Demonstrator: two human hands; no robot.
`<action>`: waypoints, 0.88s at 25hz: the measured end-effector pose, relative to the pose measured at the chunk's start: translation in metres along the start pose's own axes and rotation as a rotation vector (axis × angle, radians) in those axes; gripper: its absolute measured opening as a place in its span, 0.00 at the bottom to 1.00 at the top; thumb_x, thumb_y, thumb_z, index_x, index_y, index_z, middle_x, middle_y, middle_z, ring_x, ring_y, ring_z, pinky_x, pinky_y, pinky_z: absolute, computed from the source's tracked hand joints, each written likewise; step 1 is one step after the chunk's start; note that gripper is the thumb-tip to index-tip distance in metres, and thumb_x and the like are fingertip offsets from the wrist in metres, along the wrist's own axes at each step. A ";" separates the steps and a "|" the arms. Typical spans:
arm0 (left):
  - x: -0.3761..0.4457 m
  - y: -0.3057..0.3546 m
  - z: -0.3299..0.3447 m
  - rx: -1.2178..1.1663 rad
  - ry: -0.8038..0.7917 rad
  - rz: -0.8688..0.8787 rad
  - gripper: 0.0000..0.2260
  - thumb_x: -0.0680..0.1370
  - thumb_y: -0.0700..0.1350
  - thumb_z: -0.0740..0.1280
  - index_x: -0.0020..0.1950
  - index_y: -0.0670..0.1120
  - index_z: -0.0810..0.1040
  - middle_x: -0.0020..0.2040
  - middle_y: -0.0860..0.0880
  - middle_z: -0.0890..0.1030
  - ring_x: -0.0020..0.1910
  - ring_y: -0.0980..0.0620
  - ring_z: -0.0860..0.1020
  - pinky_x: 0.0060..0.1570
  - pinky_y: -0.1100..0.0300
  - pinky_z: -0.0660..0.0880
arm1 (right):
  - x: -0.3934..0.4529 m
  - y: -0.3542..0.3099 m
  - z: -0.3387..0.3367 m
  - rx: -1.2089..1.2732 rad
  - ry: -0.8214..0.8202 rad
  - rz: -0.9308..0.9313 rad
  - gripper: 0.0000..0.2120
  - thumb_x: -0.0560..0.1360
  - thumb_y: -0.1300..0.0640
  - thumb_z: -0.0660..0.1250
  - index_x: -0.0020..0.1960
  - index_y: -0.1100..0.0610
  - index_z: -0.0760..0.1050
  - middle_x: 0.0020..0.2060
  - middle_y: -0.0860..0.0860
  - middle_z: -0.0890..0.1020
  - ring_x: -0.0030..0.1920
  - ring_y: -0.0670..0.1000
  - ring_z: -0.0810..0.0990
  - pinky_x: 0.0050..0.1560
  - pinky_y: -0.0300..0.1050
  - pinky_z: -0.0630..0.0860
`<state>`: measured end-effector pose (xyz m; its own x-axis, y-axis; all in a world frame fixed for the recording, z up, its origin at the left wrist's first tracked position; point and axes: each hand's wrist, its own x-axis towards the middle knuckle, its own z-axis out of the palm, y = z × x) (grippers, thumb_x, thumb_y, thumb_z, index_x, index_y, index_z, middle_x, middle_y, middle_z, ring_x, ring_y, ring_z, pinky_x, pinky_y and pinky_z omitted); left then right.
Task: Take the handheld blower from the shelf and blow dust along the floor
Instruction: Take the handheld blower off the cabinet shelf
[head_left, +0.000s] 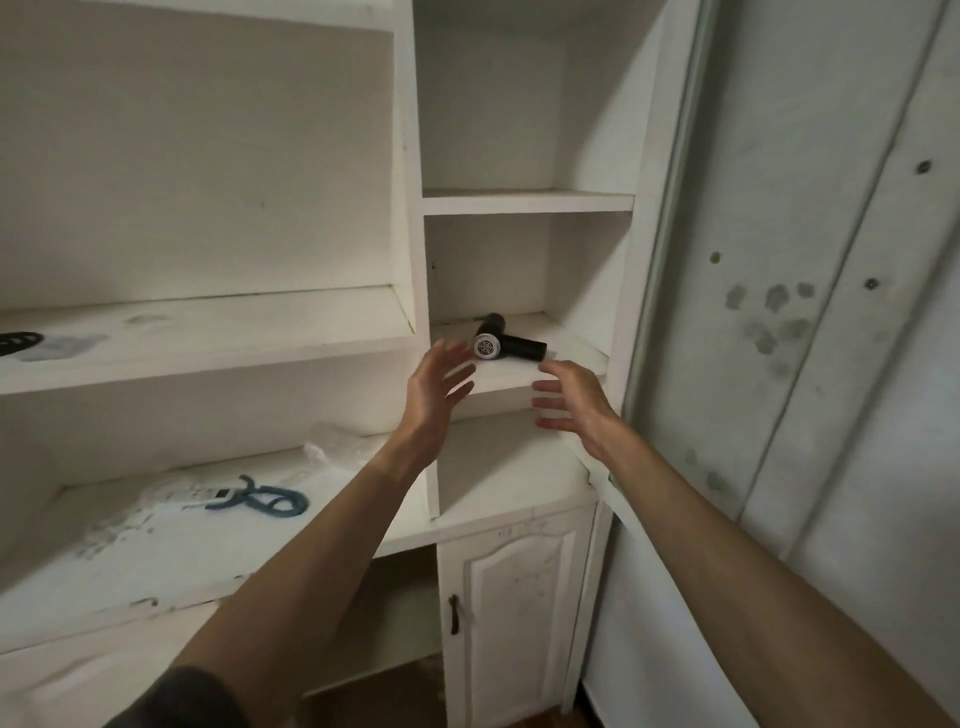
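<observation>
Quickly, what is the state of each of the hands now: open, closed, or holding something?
Left hand: open, fingers spread, holding nothing, just short of the blower.
Right hand: open, holding nothing, in front of the shelf.

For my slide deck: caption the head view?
Both open hands, left and right, reach toward the black blower on the shelf.

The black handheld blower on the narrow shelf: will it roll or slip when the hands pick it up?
The black handheld blower lies on its side; its angled handle probably stops rolling. It looks rigid, likely light. The white wooden shelf seems dusty, so it may slide if nudged.
</observation>
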<state>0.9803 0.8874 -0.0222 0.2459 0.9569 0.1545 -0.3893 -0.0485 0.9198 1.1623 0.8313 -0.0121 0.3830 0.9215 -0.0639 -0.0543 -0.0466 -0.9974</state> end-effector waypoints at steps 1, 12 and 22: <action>-0.015 0.001 -0.004 -0.005 -0.008 0.003 0.22 0.89 0.52 0.54 0.74 0.39 0.76 0.74 0.38 0.78 0.74 0.37 0.76 0.75 0.43 0.69 | -0.017 0.003 -0.001 0.004 0.007 -0.013 0.19 0.84 0.51 0.63 0.70 0.58 0.75 0.63 0.60 0.82 0.61 0.60 0.83 0.47 0.54 0.84; -0.129 0.015 0.005 0.038 -0.042 -0.015 0.24 0.89 0.53 0.54 0.76 0.38 0.75 0.75 0.38 0.78 0.73 0.37 0.76 0.77 0.42 0.69 | -0.141 0.025 -0.026 0.023 0.038 0.031 0.12 0.83 0.50 0.63 0.63 0.54 0.75 0.62 0.59 0.82 0.62 0.62 0.82 0.47 0.54 0.84; -0.155 -0.002 0.037 0.033 -0.022 -0.002 0.24 0.89 0.53 0.53 0.76 0.38 0.74 0.75 0.38 0.77 0.73 0.37 0.76 0.77 0.41 0.69 | -0.143 0.017 -0.072 0.005 0.021 0.027 0.16 0.82 0.50 0.65 0.66 0.56 0.75 0.58 0.57 0.82 0.52 0.56 0.82 0.38 0.49 0.81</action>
<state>0.9759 0.7290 -0.0349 0.2662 0.9506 0.1598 -0.3590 -0.0561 0.9316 1.1727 0.6714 -0.0225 0.4008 0.9116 -0.0916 -0.0694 -0.0695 -0.9952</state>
